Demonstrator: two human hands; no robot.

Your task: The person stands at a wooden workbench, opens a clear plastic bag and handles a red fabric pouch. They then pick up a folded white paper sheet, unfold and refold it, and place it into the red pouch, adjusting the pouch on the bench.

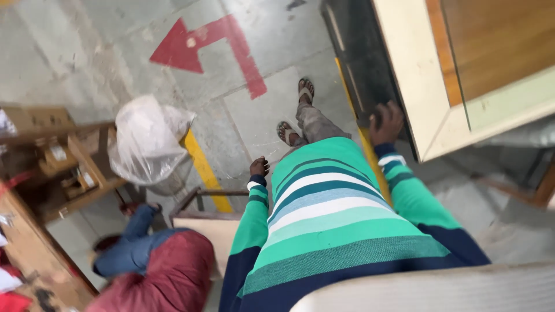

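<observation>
Grey concrete floor [115, 52] is marked with a red arrow [214, 49] and a yellow line [202, 167]. Right hand [386, 122] is laid on the dark cabinet [364, 63], its grip curled loosely against the edge, pinching nothing. Left hand [259, 167] is hung free (fingers loosely curled, empty) just above a wooden frame [199, 199]. A plastic bag [147, 141] is seen nearby.

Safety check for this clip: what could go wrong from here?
The right hand rests on the dark panel beside the cream frame; fingers might get pinched. A crouching person close on the left could be bumped. The plastic bag on the floor may trip a foot.
</observation>
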